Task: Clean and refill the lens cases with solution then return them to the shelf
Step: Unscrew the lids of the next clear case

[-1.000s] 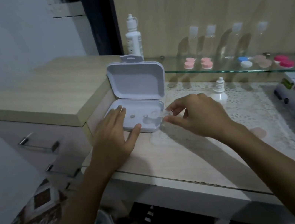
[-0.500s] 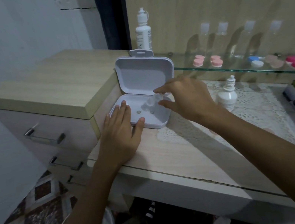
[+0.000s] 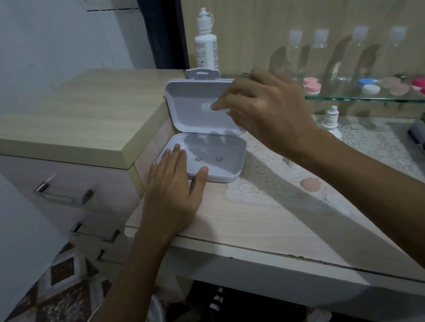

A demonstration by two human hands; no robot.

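Landmark: a white hinged plastic storage box (image 3: 203, 148) is sitting open on the pale wooden tabletop (image 3: 258, 223), its lid standing upright behind its tray
Left hand: the left hand (image 3: 171, 193) is lying flat, fingers straight, its fingertips resting on the box tray's near-left rim and the thumb touching the front edge
Right hand: the right hand (image 3: 261, 107) is hovering in front of the box lid, fingers curled and pinching a small clear, blurred piece (image 3: 207, 106); I cannot tell what it is
Box tray: two small round studs are showing on its floor
Lens cases: pink, blue-and-white, beige and magenta round lens cases (image 3: 311, 85) are lying on the glass shelf (image 3: 350, 98) to the right of the box
Solution: a tall white dropper bottle (image 3: 205, 41) is standing behind the box lid; a small white bottle (image 3: 331, 121) is standing right of the box, on a lace mat (image 3: 279, 183)
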